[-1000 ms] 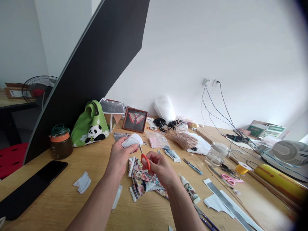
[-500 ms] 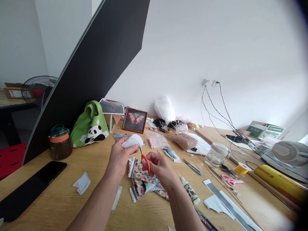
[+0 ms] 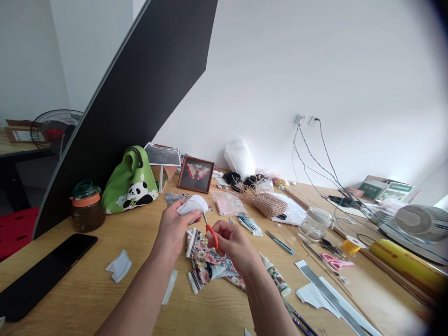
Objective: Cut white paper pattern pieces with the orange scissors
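Observation:
A white rounded piece of paper or fabric (image 3: 193,204) is pinched between the thumb and fingers of my left hand (image 3: 177,222). My right hand (image 3: 229,240) grips small orange-handled scissors (image 3: 212,237), whose blades point up at the white piece's right edge. Whether the blades are apart cannot be made out. Below both hands lies flowered fabric (image 3: 206,256) with frayed edges, partly covered by my right hand. A white scrap (image 3: 119,266) rests on the table left of my left arm.
A black phone (image 3: 45,275) and a jar of dark liquid (image 3: 87,206) stand left. To the right are a glue bottle (image 3: 275,275), a blue cutter knife (image 3: 280,242), pink scissors (image 3: 337,262) and a glass jar (image 3: 315,224). A framed moth picture (image 3: 196,174) leans behind.
Almost nothing differs. Both hands, the white piece and the scissors keep nearly the same place.

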### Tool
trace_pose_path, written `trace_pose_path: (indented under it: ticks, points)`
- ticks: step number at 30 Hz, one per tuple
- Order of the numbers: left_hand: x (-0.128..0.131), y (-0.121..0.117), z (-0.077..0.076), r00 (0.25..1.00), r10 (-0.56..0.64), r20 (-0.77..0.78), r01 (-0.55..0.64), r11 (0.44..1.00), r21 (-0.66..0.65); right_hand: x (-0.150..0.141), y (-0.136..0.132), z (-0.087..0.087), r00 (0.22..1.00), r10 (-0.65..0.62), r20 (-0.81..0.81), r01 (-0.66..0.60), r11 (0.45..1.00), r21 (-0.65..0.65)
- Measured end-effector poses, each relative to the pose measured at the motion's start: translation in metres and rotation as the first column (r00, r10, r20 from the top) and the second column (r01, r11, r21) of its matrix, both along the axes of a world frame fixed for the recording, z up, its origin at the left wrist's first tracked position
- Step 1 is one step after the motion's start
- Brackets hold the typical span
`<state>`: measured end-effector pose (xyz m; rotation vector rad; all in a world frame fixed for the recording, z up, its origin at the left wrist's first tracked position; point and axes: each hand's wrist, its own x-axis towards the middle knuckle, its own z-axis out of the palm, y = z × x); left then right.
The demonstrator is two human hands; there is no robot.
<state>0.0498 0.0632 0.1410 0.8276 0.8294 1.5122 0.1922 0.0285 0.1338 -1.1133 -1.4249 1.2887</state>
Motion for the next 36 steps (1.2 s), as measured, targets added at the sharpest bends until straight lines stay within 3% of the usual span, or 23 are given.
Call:
trace_pose_path:
  ticks: [36]
  points:
    - [-0.001, -0.0014, 0.0004, 1.0, -0.017, -0.014, 0.017, 1.0, 0.009, 0.0011, 0.0007, -0.0015, 1.0, 0.011, -0.007, -0.011, 1.0, -0.007]
